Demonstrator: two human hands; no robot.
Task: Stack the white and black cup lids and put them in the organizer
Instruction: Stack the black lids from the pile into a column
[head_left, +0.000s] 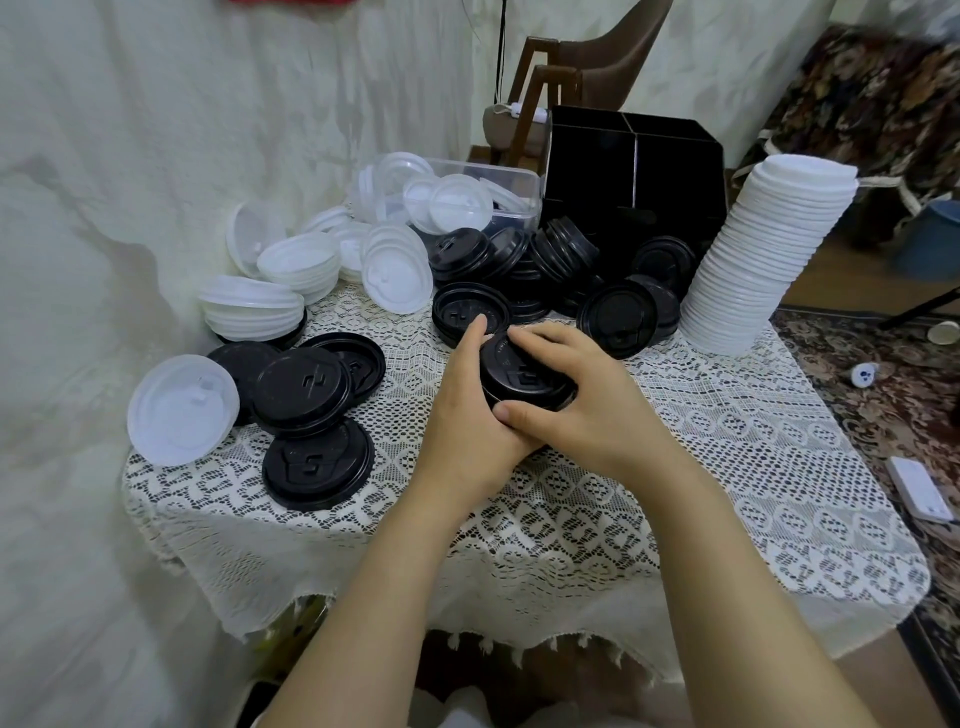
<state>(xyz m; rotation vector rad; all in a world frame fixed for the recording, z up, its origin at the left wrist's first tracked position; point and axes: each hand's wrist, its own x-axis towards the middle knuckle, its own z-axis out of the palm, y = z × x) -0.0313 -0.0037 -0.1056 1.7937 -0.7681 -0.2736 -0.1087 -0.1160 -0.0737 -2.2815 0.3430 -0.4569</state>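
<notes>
Black lids (523, 380) clasped between left hand (461, 421), right hand (584, 410).

A table (841, 540) draped in a white lace cloth (675, 467) carries loose black lids (317, 462) and white lids (182, 410) at left and centre, a tall white lid stack (753, 249) at right, a black organizer (634, 171) and a clear tub (501, 182) behind

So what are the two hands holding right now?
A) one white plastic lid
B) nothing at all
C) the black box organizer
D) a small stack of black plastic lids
D: the left hand and the right hand both curl round a small stack of round black plastic cup lids, just above the white lace tablecloth.
</notes>
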